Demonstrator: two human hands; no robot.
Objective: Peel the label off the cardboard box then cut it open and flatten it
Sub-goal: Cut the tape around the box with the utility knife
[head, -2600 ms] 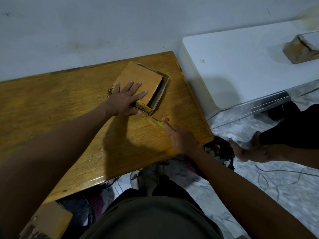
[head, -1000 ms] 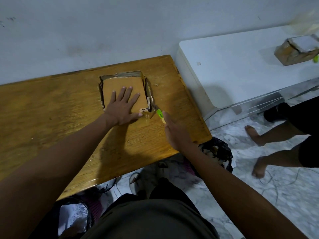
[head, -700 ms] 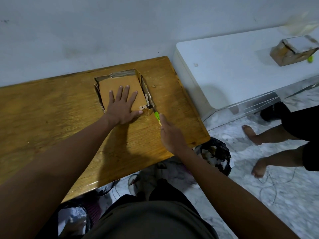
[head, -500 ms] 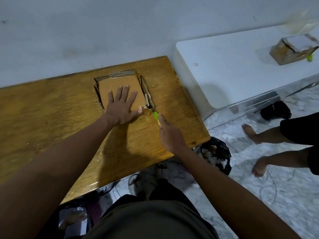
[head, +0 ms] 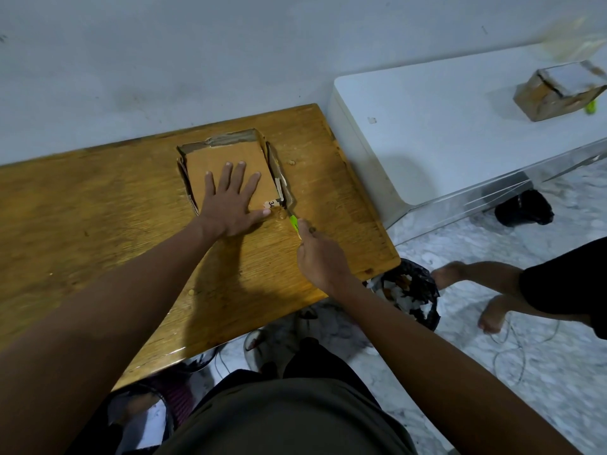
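Note:
A brown cardboard box [head: 226,152] lies on the wooden table [head: 98,205], its side walls splayed outward. My left hand [head: 231,200] presses flat on its top with the fingers spread. A small white label scrap [head: 271,203] with black print shows at the box's near right corner. My right hand [head: 320,254] grips a green-handled cutter [head: 293,221], whose tip sits at that near right corner of the box.
A white table [head: 443,126] stands to the right with another taped cardboard box [head: 558,91] on it. A black bin bag [head: 407,295] with scraps sits on the floor under the wooden table's corner. Another person's legs [head: 512,290] are at right.
The box was turned from an angled lie to square with the table edge and pressed down. My right hand brought the cutter from the table up to the box's near right corner.

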